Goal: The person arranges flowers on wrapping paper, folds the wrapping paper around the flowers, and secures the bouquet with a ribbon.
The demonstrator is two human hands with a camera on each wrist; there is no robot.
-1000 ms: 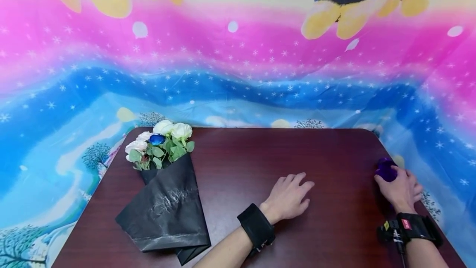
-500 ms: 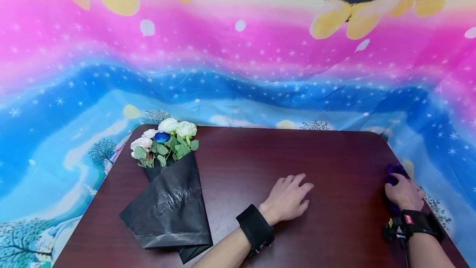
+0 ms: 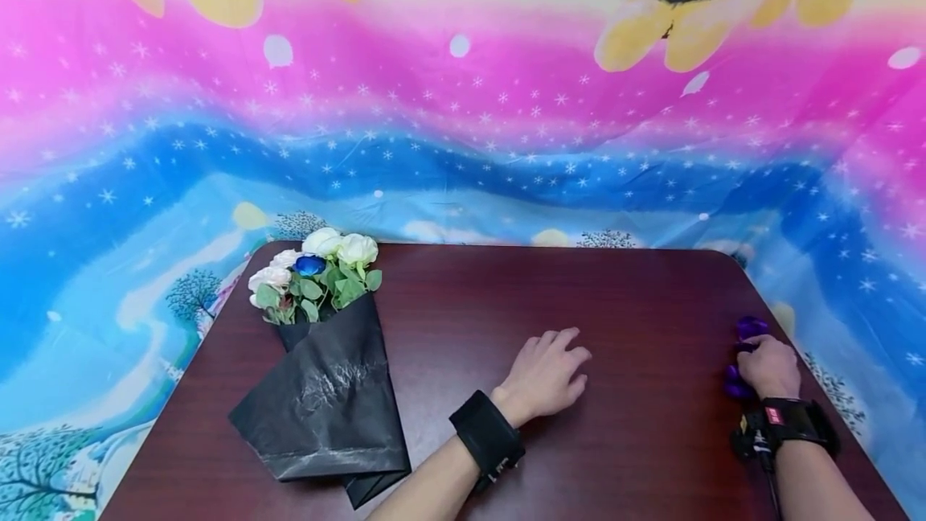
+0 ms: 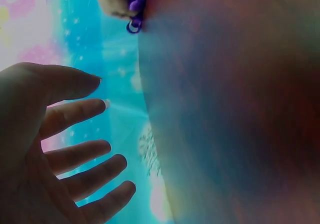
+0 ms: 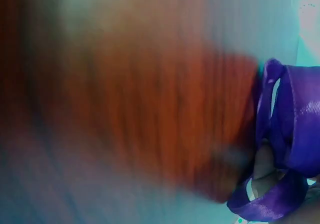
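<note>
At the table's right side, my right hand [image 3: 772, 368] grips a shiny purple ribbon [image 3: 751, 330] tied in loops, like a bow. Its loops stick out above and below the curled fingers. Close up in the right wrist view, wide purple ribbon loops [image 5: 305, 119] surround a fingertip [image 5: 263, 161]; the rest of that hand is mostly hidden. My left hand [image 3: 544, 375] is over the middle of the table, palm down, fingers spread and holding nothing. The left wrist view shows these relaxed fingers [image 4: 82, 151] apart, with the purple ribbon [image 4: 135, 4] beyond.
A bouquet [image 3: 314, 272] of white roses with one blue rose lies at the left in black wrapping paper [image 3: 325, 400]. The dark red-brown table [image 3: 470, 288] has rounded far corners. A patterned cloth [image 3: 463, 119] hangs behind it.
My right hand has shifted its grip from the ribbon's near side to its middle, fingers now curled in. The left hand stays nearly in place; the head view sways slightly.
</note>
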